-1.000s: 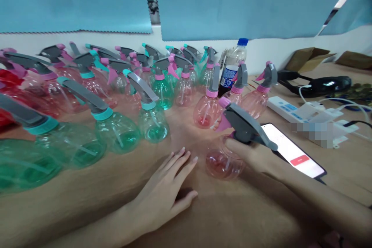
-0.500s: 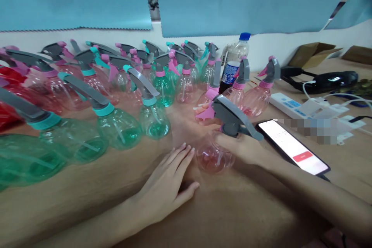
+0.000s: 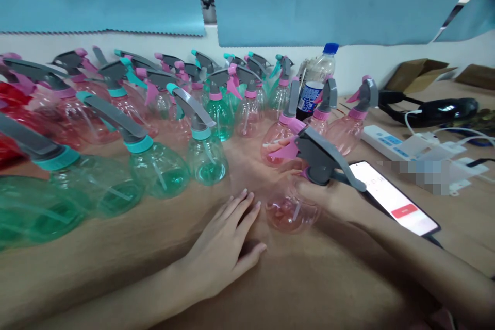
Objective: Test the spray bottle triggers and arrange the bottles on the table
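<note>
The right hand [image 3: 309, 185] holds the pink spray bottle [image 3: 292, 209] at its neck, with fingers curled around. This bottle is near the phone [image 3: 394, 197], on the table [image 3: 270, 283]. The left hand [image 3: 224, 242] lies flat on the table, its fingers a little spread and the thumb wide apart, and holds nothing. Green spray bottles [image 3: 160, 171] stand at the left side.

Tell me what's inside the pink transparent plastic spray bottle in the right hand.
Inside the pink spray bottle, a thin whitish tube shows low down. The right hand covers part of the neck, hiding the tube's upper end. Whether there is liquid, I cannot tell.
</note>
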